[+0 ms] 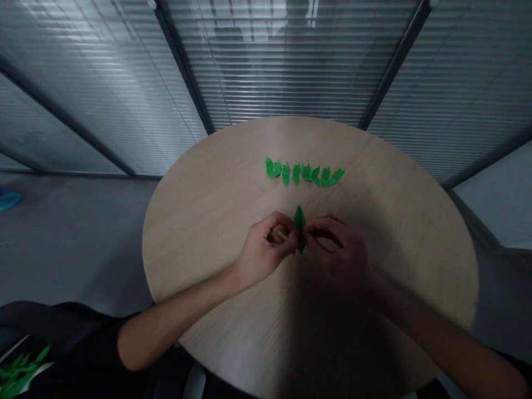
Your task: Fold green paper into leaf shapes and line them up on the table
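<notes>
A small green folded piece [300, 217], pointed at both ends like a leaf and apparently of paper, stands upright between my two hands above the table. My left hand [268, 244] pinches its left side between thumb and fingers. From the right, my right hand [338, 244] grips the opposite side with thumb and index finger. Some of its middle is hidden by my fingertips. Beyond my hands, several similar green folded pieces [296, 173] lie in a row on the tabletop, some touching each other.
The round wooden table [199, 221] reaches almost to a glass partition with blinds [286, 72]. At the lower left are green leaves [22, 368] beside a dark chair-like shape [54, 321]. A blue object [9, 198] is on the floor at far left.
</notes>
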Motion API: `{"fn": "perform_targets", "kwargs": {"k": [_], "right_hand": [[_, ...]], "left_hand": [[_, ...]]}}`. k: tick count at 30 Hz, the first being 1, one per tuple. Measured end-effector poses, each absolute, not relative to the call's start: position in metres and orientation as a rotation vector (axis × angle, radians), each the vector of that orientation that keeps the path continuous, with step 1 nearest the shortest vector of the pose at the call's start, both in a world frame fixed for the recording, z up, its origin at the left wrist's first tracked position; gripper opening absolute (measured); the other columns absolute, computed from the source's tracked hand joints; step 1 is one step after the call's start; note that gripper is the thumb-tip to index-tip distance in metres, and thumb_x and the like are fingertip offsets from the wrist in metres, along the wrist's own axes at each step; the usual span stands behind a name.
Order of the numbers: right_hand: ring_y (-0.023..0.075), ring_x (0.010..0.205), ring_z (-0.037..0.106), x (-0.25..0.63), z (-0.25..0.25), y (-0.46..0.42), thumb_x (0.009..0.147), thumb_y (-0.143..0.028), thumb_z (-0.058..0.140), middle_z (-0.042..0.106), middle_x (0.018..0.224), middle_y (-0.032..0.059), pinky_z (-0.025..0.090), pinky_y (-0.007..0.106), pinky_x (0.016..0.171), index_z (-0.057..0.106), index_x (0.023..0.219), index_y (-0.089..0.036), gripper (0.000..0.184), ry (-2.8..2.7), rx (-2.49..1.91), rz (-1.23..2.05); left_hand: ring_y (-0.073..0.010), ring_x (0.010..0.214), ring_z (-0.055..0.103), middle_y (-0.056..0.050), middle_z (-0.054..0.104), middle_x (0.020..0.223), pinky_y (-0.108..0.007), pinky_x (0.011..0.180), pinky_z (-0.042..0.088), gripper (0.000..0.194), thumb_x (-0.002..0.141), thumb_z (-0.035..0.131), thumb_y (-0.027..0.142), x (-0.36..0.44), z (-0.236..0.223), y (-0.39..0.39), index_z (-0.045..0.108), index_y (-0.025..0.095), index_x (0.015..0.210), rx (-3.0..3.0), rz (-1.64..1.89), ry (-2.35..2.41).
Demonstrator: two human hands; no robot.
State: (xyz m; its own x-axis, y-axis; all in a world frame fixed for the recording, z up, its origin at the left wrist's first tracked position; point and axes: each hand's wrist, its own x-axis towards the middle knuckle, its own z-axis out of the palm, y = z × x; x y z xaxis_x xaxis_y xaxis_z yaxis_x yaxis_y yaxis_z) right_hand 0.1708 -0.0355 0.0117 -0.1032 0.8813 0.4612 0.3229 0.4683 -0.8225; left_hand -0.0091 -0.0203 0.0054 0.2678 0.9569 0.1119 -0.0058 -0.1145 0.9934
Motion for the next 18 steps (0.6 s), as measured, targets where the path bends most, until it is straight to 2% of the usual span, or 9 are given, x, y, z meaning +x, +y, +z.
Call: {"fn": "perform_targets", "kwargs": {"k": [7,12,18], "right_hand": [[0.0154,0.075,0.074,0.1719,0.0113,-0.0338,0.088,-0.018,0.069,0.072,0.091,0.0028,0.066,0.030,0.071,0.072,0.090,-0.023,0.005,-1.635,-1.082,0.701],[0.0161,0.075,0.074,0.1705,0.0141,-0.0353,0.088,-0.020,0.070,0.073,0.091,0.0037,0.068,0.031,0.072,0.073,0.090,-0.023,0.005,-1.631,-1.063,0.685],[0.0175,0.078,0.075,0.1708,0.0177,-0.0348,0.083,-0.030,0.082,0.073,0.092,0.0052,0.069,0.031,0.072,0.078,0.088,-0.021,0.011,-1.598,-1.052,0.717]], "left_hand": [[-0.0115,0.058,0.067,-0.001,0.067,0.069,-0.021,0.055,0.058,0.020,0.091,0.072,0.034,-0.0095,0.0090,-0.0214,0.063,0.016,0.090,1.445,1.078,0.930],[-0.0109,0.055,0.067,0.001,0.067,0.067,-0.019,0.052,0.056,0.021,0.090,0.075,0.034,-0.0096,0.0077,-0.0196,0.065,0.016,0.089,1.436,1.090,0.935],[-0.0111,0.057,0.069,0.001,0.068,0.067,-0.019,0.054,0.058,0.018,0.089,0.075,0.031,-0.0098,0.0091,-0.0189,0.065,0.016,0.089,1.367,1.110,0.888]]}}
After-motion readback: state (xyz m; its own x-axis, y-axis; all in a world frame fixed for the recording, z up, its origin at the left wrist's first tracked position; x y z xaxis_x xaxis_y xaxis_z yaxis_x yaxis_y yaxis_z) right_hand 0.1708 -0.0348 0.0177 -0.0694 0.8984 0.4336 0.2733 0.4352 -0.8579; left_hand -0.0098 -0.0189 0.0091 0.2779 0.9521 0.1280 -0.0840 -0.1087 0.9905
